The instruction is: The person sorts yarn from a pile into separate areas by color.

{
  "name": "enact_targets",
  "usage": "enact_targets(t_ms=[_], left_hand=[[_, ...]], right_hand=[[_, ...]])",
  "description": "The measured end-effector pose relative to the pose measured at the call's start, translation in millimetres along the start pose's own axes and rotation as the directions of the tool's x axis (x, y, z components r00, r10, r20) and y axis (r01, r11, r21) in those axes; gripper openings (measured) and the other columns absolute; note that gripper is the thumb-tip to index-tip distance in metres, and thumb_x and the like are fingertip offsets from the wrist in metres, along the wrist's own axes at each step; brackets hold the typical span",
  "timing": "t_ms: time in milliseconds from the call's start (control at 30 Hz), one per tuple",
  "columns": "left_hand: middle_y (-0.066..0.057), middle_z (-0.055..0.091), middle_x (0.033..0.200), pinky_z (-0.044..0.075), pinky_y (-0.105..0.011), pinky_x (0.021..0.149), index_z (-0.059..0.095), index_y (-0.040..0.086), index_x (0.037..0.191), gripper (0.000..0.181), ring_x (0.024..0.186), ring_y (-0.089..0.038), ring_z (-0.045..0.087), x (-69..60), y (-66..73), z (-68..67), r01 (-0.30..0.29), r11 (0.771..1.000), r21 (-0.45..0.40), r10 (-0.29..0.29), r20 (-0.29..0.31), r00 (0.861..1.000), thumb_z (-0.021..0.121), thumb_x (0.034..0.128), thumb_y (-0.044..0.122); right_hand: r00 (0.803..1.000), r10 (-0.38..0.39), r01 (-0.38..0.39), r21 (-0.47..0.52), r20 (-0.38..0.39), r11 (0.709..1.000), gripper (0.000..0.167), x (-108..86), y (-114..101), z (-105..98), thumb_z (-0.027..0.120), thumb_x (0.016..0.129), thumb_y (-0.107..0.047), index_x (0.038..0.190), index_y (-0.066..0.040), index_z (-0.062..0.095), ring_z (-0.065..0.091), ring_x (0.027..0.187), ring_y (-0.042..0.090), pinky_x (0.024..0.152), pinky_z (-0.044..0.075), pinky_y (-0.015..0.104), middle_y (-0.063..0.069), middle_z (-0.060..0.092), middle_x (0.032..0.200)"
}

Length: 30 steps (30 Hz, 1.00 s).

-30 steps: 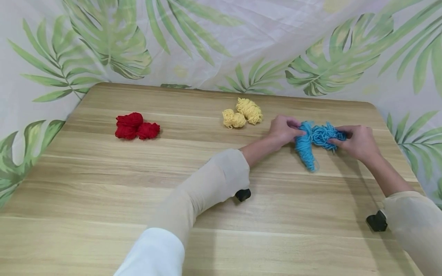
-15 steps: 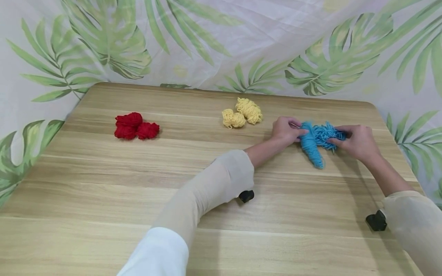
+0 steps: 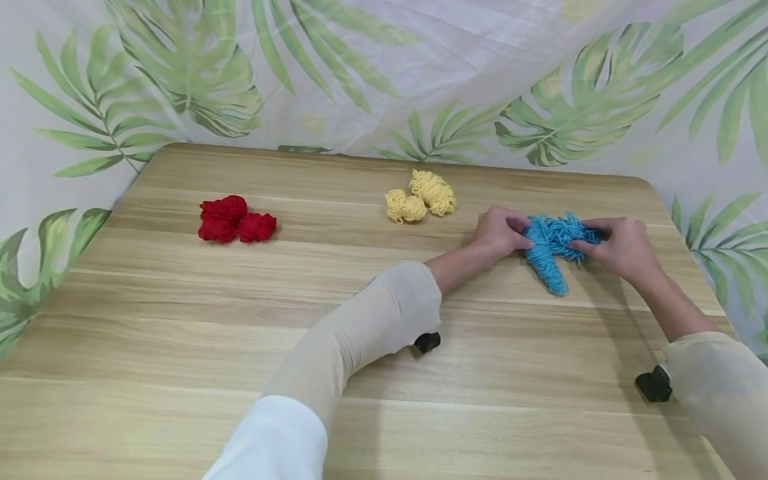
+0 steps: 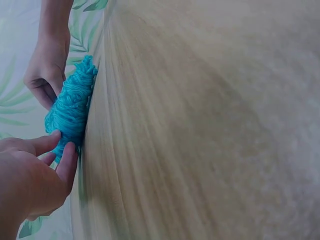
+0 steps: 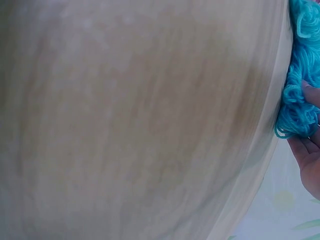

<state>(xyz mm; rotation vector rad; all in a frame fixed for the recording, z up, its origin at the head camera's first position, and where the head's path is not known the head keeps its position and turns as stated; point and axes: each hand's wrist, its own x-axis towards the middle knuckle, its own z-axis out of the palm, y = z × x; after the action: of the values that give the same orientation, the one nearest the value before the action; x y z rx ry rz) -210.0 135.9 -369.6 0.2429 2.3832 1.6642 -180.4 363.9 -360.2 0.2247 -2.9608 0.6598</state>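
Observation:
Two bundles of blue yarn lie against each other at the right of the table. My left hand pinches the upper end of the long, tapered blue yarn skein, whose narrow end points toward me. My right hand grips the outer end of the looser, tangled blue yarn bundle. In the left wrist view, the thumb and fingers of my left hand meet at the near end of the blue yarn. The right wrist view catches my right thumb on the looped blue yarn, with fingers beneath.
Yellow yarn bundles lie at the back middle of the wooden table. Red yarn bundles sit together at the left. A leaf-patterned cloth hangs behind the table's back edge. Black blocks show at both sleeves.
My left hand has shifted slightly right with the long blue skein, bringing it closer against the tangled bundle. My right hand stays in place. The red and yellow yarn has not moved.

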Motion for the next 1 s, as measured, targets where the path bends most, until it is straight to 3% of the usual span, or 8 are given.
enact_targets(t_ms=[367, 700, 867, 1000], left_hand=[[-0.004, 0.077, 0.102, 0.045, -0.011, 0.069, 0.081, 0.006, 0.111, 0.028, 0.089, -0.007, 0.063, -1.6, -3.9, -1.2, -0.027, 1.0, 0.009, 0.027, 0.025, 0.999, 0.087, 0.084, 0.006], [-0.009, 0.076, 0.107, 0.049, -0.01, 0.07, 0.078, 0.001, 0.113, 0.026, 0.09, -0.01, 0.067, -5.7, -3.7, -13.2, -0.08, 0.997, 0.0, 0.079, 0.087, 0.993, 0.083, 0.0873, 0.002], [-0.013, 0.075, 0.11, 0.048, -0.01, 0.074, 0.077, -0.001, 0.114, 0.025, 0.093, -0.014, 0.067, -10.0, -1.3, -24.2, -0.148, 0.988, 0.038, 0.141, 0.137, 0.98, 0.08, 0.0896, 0.002], [-0.014, 0.074, 0.107, 0.049, -0.012, 0.076, 0.075, -0.004, 0.113, 0.023, 0.092, -0.016, 0.066, -14.8, -2.3, -37.3, -0.216, 0.975, 0.052, 0.202, 0.2, 0.959, 0.078, 0.0905, -0.001]], right_hand=[[1.0, 0.012, -0.012, 0.008, 0.023, 1.0, 0.045, 1.2, -1.8, -0.4, 0.081, 0.09, -0.013, 0.121, 0.017, 0.067, 0.059, 0.114, 0.058, 0.093, 0.047, 0.068, 0.038, 0.064, 0.118], [1.0, -0.001, 0.001, 0.007, 0.022, 1.0, 0.047, 2.4, -2.9, -0.9, 0.082, 0.09, -0.014, 0.121, 0.017, 0.067, 0.059, 0.113, 0.059, 0.094, 0.047, 0.069, 0.039, 0.064, 0.117], [1.0, -0.017, 0.017, 0.002, 0.012, 1.0, 0.048, 2.8, -4.0, -2.4, 0.083, 0.088, -0.013, 0.121, 0.017, 0.066, 0.06, 0.11, 0.06, 0.091, 0.049, 0.069, 0.04, 0.064, 0.117], [1.0, -0.02, 0.02, 0.006, 0.017, 1.0, 0.05, 2.2, -5.9, -3.9, 0.083, 0.088, -0.014, 0.124, 0.016, 0.066, 0.059, 0.112, 0.061, 0.09, 0.049, 0.07, 0.04, 0.063, 0.12]])
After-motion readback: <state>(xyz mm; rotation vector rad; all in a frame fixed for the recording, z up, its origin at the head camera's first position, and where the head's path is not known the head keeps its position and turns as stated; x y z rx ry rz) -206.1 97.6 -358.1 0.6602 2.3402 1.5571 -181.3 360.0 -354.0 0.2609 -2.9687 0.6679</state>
